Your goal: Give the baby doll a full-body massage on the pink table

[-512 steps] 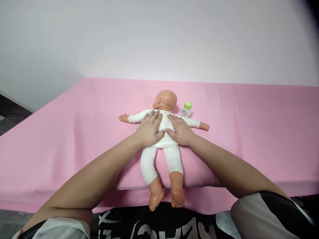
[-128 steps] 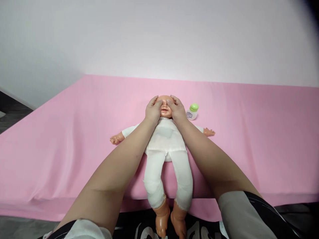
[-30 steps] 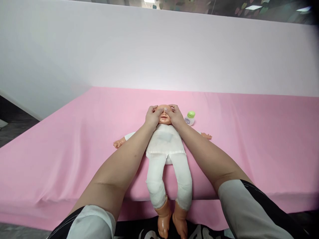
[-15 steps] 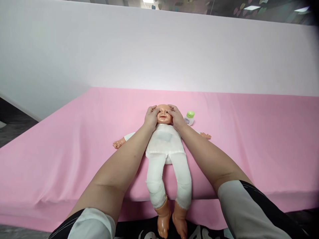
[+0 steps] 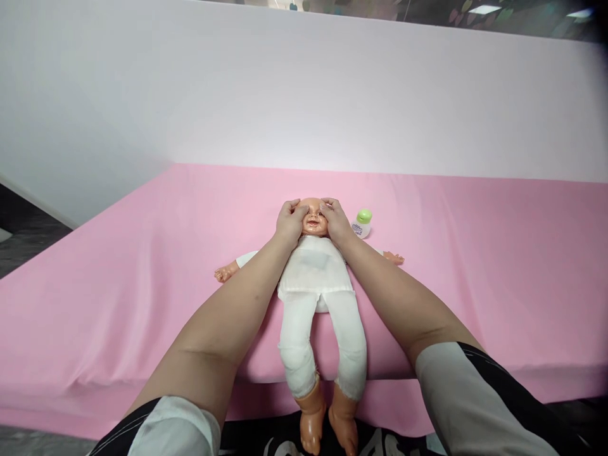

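A baby doll (image 5: 316, 269) in a white cloth top and leggings lies on its back, feet towards me and hanging over the table edge. My left hand (image 5: 289, 221) cups the left side of its head, fingers curled round it and the thumb across the eye. Against the other side of the head is my right hand (image 5: 336, 221), its thumb lying over the other eye. The doll's mouth shows between my hands. Both its arms are spread out, partly hidden under my forearms.
A small clear bottle with a green cap (image 5: 363, 223) stands just right of my right hand. Pink cloth (image 5: 156, 266) covers the table. Behind it rises a white wall (image 5: 304, 95), with a strip of window or glass above.
Both thumbs have shifted inward and now cover more of the doll's eyes. My hands stay around the head, and the doll's body lies as before.
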{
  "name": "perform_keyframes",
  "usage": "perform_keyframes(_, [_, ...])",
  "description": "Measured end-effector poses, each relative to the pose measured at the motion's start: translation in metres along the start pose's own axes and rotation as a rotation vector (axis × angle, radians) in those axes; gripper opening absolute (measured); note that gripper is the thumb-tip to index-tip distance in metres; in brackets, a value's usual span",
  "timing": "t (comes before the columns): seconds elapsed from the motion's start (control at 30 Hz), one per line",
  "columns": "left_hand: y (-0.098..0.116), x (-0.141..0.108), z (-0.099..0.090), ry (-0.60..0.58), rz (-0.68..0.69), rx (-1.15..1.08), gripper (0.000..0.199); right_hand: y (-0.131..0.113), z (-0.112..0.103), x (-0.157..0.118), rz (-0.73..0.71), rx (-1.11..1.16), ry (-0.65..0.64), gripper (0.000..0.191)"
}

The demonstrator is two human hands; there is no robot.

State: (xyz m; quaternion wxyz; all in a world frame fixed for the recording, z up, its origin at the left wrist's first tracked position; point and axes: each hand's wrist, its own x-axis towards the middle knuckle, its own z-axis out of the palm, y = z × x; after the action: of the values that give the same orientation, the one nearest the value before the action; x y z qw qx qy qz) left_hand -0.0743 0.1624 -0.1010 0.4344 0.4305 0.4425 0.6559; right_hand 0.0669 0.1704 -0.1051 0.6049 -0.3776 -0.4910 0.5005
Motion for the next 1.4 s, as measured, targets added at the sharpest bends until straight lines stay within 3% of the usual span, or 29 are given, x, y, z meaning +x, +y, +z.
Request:
perform_keyframes(0.27, [0.007, -0.003, -0.001, 0.027, -0.108, -0.131, 0.036, -0.002, -0.004, -0.003, 0.031, 0.052, -0.048, 0.051])
perform_keyframes(0.53, [0.004, -0.006, 0.000, -0.028, -0.056, -0.127, 0.054, 0.006, -0.005, -0.001, -0.024, -0.036, -0.016, 0.068])
perform_keyframes(0.8, [0.003, -0.005, 0.000, -0.012, -0.037, -0.077, 0.045, 0.005, -0.004, 0.002, -0.035, -0.146, 0.028, 0.061])
perform_keyframes(1.0, [0.006, -0.003, 0.000, -0.007, -0.090, -0.070, 0.044, -0.001, 0.001, -0.003, 0.017, -0.059, -0.001, 0.054])
perform_keyframes(1.17, [0.007, -0.003, -0.001, -0.008, -0.109, -0.067, 0.043, -0.007, 0.000, -0.006, 0.066, -0.001, -0.043, 0.061])
perform_keyframes(1.4, [0.012, -0.014, -0.008, -0.015, 0.001, 0.103, 0.044, -0.019, -0.002, -0.018, -0.040, -0.338, -0.002, 0.070])
